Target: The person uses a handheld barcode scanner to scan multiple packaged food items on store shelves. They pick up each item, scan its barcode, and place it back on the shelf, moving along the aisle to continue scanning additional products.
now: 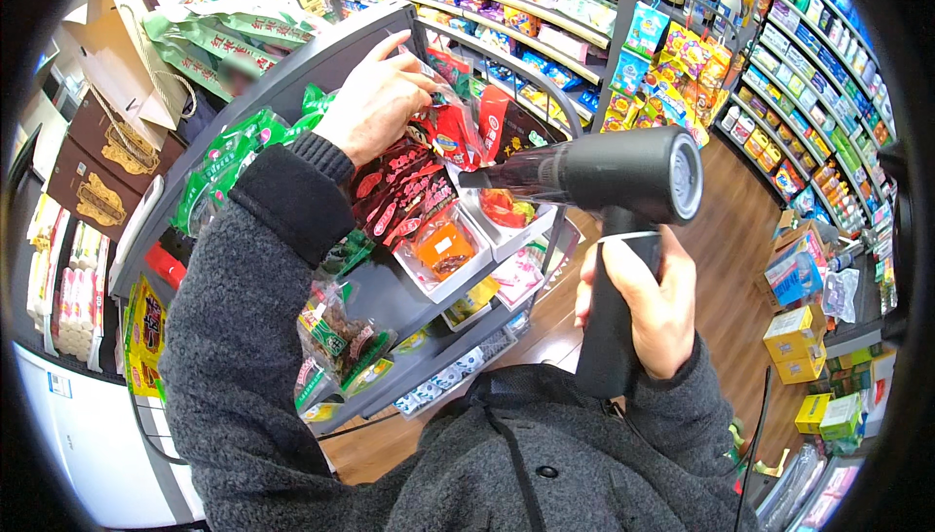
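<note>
My right hand (pixel 643 303), fingers wrapped round the grip, holds a black gun-shaped handheld blower or vacuum (pixel 594 181); I cannot tell which. A pale band circles its handle. Its narrow nozzle points left, above the snack packets on the shelf. My left hand (pixel 380 103) reaches over the top tier, index finger stretched out and the others bent against a clear and red snack packet (pixel 456 133). Its thumb is hidden. Below it are dark red snack packets (pixel 394 186). An open white box (pixel 443 249) with an orange packet sits under the nozzle.
Green packets (pixel 234 157) fill the rack's left side. A grey rack rail (pixel 550 94) curves behind the nozzle. Brown gift bags (pixel 102 167) stand at left. Yellow cartons (pixel 794 332) sit on the wooden floor at right. A black cord (pixel 758 435) hangs by my right sleeve.
</note>
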Demonstrator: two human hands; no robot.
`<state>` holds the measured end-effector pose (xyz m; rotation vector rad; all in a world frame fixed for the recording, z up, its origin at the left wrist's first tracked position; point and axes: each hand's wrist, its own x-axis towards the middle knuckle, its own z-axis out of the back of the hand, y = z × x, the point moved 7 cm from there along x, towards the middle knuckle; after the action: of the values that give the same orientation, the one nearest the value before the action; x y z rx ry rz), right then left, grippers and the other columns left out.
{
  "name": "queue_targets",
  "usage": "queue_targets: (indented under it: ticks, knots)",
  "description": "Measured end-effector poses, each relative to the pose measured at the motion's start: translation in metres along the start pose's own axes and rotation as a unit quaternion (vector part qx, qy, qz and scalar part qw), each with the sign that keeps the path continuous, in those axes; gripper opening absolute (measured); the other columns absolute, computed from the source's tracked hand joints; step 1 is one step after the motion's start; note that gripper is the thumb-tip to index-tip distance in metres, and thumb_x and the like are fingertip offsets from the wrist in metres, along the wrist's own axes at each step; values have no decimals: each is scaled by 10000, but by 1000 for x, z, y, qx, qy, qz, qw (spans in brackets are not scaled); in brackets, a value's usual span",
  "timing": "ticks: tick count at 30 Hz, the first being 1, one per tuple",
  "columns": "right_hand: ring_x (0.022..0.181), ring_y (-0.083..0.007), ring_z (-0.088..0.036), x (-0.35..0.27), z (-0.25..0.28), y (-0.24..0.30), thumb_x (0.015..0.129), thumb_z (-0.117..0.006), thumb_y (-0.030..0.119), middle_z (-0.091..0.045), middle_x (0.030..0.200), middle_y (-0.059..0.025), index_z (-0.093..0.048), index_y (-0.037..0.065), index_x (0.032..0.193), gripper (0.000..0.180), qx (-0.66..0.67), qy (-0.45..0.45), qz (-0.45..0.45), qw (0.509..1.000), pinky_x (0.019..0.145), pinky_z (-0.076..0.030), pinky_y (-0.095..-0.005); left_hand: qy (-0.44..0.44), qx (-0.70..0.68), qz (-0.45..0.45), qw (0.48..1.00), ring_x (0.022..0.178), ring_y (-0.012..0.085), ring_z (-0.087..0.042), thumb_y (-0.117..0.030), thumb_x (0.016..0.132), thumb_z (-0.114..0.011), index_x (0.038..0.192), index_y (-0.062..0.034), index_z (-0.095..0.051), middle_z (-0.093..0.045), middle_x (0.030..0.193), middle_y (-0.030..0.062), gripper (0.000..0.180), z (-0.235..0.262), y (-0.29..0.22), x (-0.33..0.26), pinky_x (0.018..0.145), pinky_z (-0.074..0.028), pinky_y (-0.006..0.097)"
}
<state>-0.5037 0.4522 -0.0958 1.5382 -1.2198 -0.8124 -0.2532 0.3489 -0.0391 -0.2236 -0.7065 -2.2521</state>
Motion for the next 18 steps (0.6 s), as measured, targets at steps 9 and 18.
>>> queue_targets:
  ticks: [9, 18]
  knots:
    - [728, -95, -597, -6, -22, -12, 908, -665, 149, -631, 919, -44, -521, -2, 1223, 379, -70, -2, 14, 997, 654, -500, -264, -8, -1, -3, 1000, 994, 185, -604, -25, 657, -645, 787, -100, -727, -706, 977, -4, 171, 1, -3, -5, 1179, -271, 471]
    - [603, -142, -618, -24, -9, -2, 922, -649, 171, -627, 783, -75, -527, -18, 1043, 256, -36, -24, 18, 999, 545, -524, -286, 25, 6, -24, 999, 1021, 198, -603, -47, 602, -681, 815, -99, -721, -705, 1000, 5, 223, -2, -14, -11, 1169, -289, 458]
